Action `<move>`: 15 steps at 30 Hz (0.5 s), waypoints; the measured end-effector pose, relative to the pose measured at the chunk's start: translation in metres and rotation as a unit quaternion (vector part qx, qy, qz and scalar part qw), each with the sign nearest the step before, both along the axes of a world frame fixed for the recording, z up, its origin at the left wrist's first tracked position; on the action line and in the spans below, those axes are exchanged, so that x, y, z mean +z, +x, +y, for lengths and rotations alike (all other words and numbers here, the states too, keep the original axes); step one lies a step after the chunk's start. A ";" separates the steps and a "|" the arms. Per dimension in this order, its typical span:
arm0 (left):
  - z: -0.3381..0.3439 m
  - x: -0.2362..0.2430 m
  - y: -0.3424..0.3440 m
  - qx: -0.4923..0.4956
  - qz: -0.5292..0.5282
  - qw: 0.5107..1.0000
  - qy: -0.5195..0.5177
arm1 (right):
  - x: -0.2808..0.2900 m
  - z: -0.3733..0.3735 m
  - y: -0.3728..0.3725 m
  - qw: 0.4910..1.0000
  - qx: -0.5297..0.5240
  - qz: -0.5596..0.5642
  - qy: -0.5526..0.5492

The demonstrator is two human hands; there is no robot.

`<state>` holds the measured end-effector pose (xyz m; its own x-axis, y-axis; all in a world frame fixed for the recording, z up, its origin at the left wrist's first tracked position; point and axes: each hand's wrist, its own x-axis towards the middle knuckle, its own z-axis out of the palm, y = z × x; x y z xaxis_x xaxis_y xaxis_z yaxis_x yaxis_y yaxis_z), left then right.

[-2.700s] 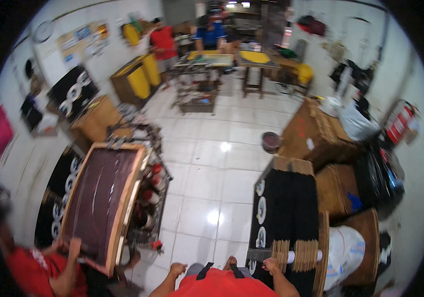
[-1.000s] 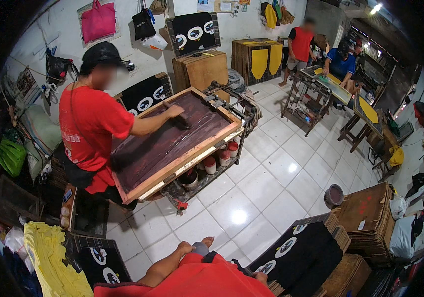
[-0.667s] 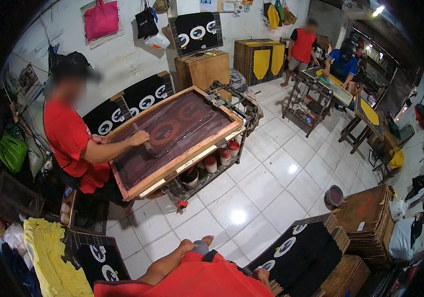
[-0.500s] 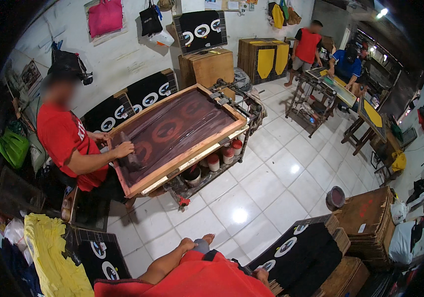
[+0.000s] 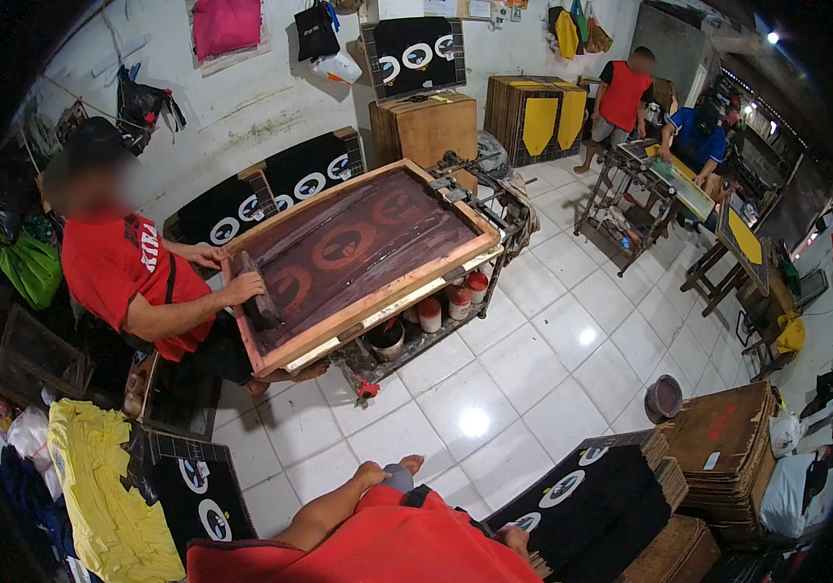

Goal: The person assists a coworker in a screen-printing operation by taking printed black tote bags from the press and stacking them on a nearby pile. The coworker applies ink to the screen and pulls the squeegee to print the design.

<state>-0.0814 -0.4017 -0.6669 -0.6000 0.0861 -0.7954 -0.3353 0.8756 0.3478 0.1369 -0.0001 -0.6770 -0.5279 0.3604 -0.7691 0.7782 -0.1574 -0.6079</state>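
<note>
The left hand [image 5: 370, 474], arm bent, rests loosely curled at the grey-clad knee [image 5: 399, 478]; the right hand [image 5: 513, 536] lies low, fingers bent, at the near left corner of the black printed cloth [image 5: 601, 500], though I cannot tell whether either grips anything. Both have kept this pose since a second ago, while the squeegee [image 5: 269, 305] in a co-worker's hand [image 5: 247, 286] has moved from mid-screen to the wooden frame's [image 5: 378, 299] left end.

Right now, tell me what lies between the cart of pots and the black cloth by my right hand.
In the head view, white floor tiles with a bright glare lie between the cart and the black cloth.
</note>
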 end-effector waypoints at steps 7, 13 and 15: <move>0.002 -0.006 0.001 0.039 -0.008 0.999 -0.004 | 0.007 -0.005 -0.009 0.982 -0.169 -0.051 -0.059; 0.001 -0.009 0.001 0.030 -0.019 0.999 -0.005 | 0.014 -0.008 -0.010 0.988 -0.135 -0.060 -0.046; 0.000 -0.012 0.004 0.058 -0.028 0.998 -0.003 | 0.014 -0.008 -0.008 0.989 -0.133 -0.055 -0.047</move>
